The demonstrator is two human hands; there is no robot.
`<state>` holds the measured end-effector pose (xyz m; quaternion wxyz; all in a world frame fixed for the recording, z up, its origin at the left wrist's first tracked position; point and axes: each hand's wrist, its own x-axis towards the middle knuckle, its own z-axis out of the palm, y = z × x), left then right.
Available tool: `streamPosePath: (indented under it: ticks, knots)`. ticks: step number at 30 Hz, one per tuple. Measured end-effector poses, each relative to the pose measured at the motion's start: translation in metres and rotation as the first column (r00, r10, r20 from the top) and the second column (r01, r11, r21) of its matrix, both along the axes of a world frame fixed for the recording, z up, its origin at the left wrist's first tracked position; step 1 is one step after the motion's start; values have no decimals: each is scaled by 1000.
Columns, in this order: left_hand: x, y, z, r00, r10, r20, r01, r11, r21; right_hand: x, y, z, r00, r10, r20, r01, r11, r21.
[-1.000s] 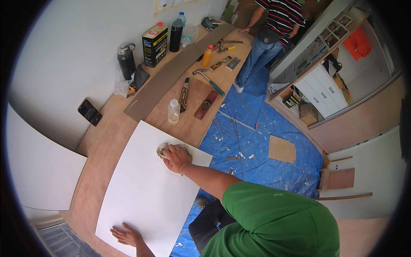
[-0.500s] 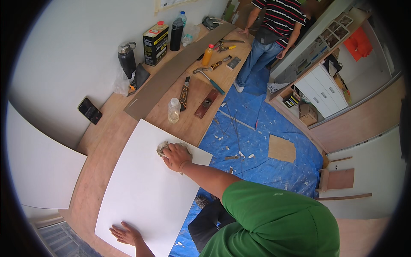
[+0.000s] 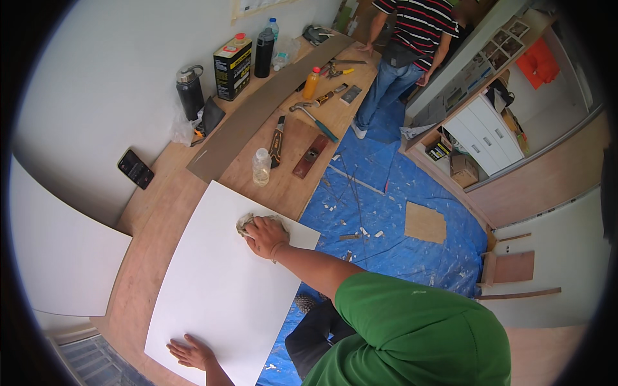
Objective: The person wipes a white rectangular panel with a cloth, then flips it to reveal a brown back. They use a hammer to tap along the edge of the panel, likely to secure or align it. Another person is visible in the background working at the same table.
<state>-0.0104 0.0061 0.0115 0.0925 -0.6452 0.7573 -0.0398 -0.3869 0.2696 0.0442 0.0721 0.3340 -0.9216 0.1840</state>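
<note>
Co-worker's arm (image 3: 440, 58) dropped since a second ago. Right hand (image 3: 266, 238) is clamped on a rag (image 3: 244, 223) near the white board's (image 3: 222, 283) far edge; left hand (image 3: 192, 353) lies flat, fingers apart, by the near-left corner, bare board between. Clear bottle (image 3: 261, 170) just past that far edge.

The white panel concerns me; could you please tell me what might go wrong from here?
The white panel overhangs the wooden bench on the right, so pressure from the right hand on the bunched cloth might tip or shift it. The clear bottle stands just beyond the panel's far edge and could be knocked over if the panel slides.
</note>
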Motion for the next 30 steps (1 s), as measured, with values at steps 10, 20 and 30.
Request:
streamPosePath:
  ticks: [10,20,30]
  knots:
    - [-3,2,7,1000,-17,4,17,999,-31,0,0,0,999,-3,49,3,1000,11]
    - [1,0,3,998,-32,-50,31,999,-23,1,-1,1,999,-13,47,11,999,34]
    - [2,-1,-1,999,-23,-23,23,1000,-9,-1,-1,-2,1000,0,23,0,1000,-7]
